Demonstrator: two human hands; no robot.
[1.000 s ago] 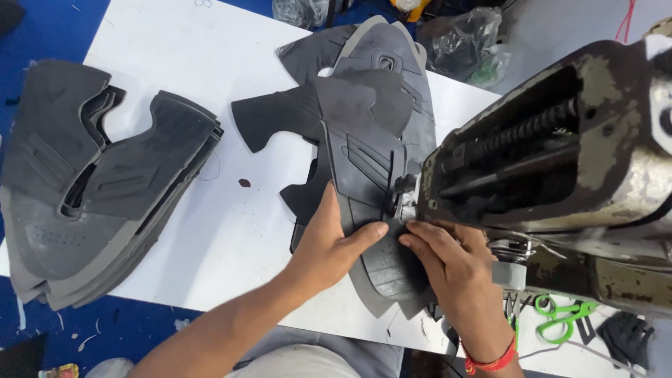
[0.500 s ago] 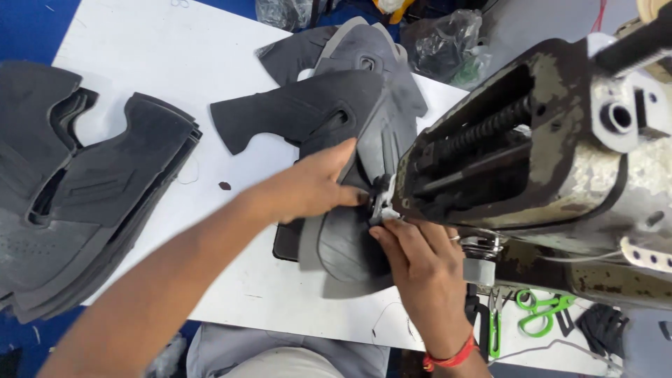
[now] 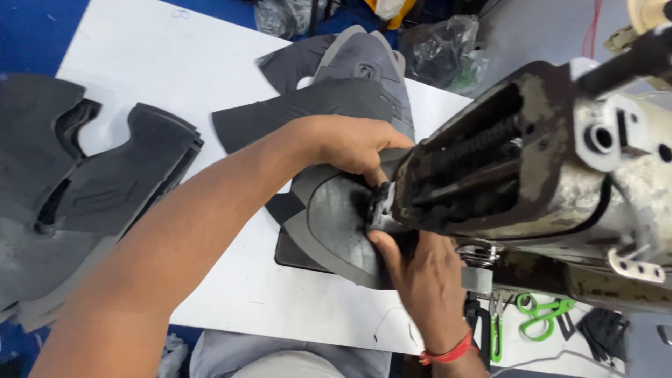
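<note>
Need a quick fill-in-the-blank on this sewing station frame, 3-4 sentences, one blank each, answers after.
1. Both hands press a grey shoe-upper piece under the head of an old ____ machine.
2. The right hand wears a ____ band at the wrist.
3. The scissors lying beside the machine have ____ handles.
4. The left hand lies on the piece, and a stack of cut grey pieces sits at the table's ____ edge.

Missing words: sewing; red; green; left

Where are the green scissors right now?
The green scissors lie at the lower right of the head view, below the sewing machine and right of the right hand.
</note>
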